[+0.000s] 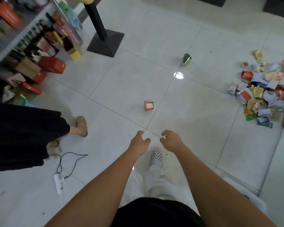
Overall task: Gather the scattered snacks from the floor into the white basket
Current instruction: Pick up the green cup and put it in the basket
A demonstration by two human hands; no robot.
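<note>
Stocked shelf [23,35] far left, white power strip [58,183] on the floor [195,112], left hand [138,142] loosely curled, empty, orange snack cup [148,106] on the tiles ahead, right hand [170,141] loose, empty, green can [186,59] farther off, heap of snack packets [266,89] far right

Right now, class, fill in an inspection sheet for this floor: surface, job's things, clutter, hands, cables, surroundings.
Surface: glossy white tiled floor.
Job's things: snack pile at right; orange container and green can apart from it, mid-floor; white basket not seen.
Clutter: red boxes on the floor, upper left.
Hands: left hand and right hand empty, fingers loosely curled.
Cables: black cable runs to a white power strip, lower left.
Surroundings: stocked shelf, black table base, a second person's shoe at left.
</note>
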